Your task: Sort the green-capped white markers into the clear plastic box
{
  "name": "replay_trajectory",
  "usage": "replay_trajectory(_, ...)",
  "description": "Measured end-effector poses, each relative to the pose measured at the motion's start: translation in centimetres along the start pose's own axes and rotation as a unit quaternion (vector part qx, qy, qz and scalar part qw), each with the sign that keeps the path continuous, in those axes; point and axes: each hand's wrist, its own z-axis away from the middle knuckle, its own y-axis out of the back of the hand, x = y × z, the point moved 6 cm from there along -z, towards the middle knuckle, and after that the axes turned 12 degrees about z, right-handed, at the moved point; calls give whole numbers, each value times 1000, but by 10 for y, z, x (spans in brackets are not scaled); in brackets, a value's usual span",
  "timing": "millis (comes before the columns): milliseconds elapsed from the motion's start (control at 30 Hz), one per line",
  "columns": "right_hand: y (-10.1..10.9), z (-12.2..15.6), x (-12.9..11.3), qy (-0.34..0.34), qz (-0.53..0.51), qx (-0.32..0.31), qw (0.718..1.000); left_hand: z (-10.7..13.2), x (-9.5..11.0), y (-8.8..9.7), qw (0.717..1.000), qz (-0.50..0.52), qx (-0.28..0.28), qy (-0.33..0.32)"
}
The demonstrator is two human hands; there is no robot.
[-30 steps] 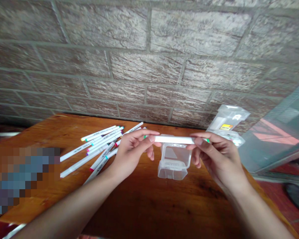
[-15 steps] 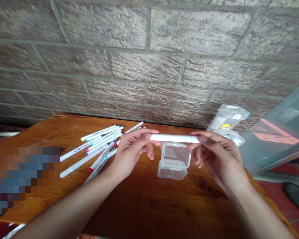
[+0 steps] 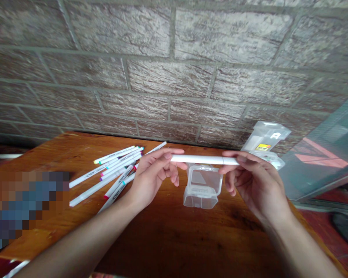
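Marker (image 3: 201, 159) stretched crosswise above the clear case (image 3: 201, 197): left hand (image 3: 154, 170) pinching one end, left of the case; right hand (image 3: 256, 175) pinching the other, right of it!

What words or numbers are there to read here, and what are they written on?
None are clear enough to quote.
Loose markers: dark printing, too small and blurred to read.
Yellow label on the clear case: dark marks, too blurred to read.
Held marker: no writing visible.
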Motion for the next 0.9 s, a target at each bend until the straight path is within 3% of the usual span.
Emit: replay_trajectory(900,-1,0,-2,5,17,8,1000,1,0,0,1000,-22,-5,0)
